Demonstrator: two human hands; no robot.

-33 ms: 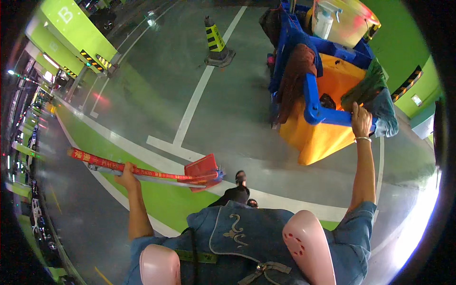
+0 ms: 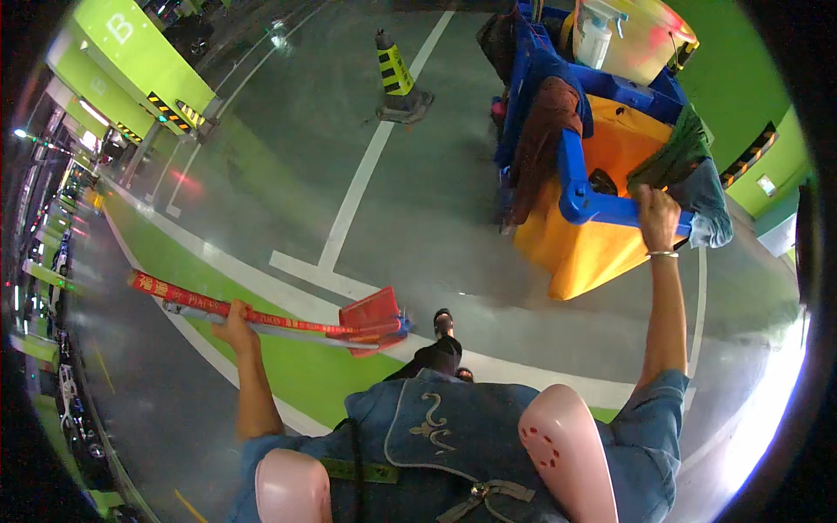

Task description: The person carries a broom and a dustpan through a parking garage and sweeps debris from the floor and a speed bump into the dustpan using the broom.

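My left hand [image 2: 234, 328] is closed around two long handles at the left, one wrapped in red and one grey. They belong to a red dustpan [image 2: 370, 314] and what looks like a broom with blue bristles [image 2: 404, 325], held together above the floor. At the right my right hand [image 2: 658, 218] is wrapped over the blue push handle [image 2: 606, 210] of a cleaning cart. Below that handle hangs an orange-yellow bag [image 2: 580, 266], gaping at the top, with something dark inside. A brown cloth [image 2: 545, 131] and a green cloth [image 2: 680, 152] drape over the cart's sides.
A spray bottle [image 2: 595, 39] and a translucent bucket [image 2: 645, 48] ride on the cart. Ahead stands a black-and-yellow traffic cone [image 2: 394, 78]. Green pillars [image 2: 144, 48] rise at the far left, and a green wall [image 2: 741, 87] runs along the right.
My right hand has shifted slightly left along the cart handle. The dustpan has dipped a little, and my foot has moved slightly.
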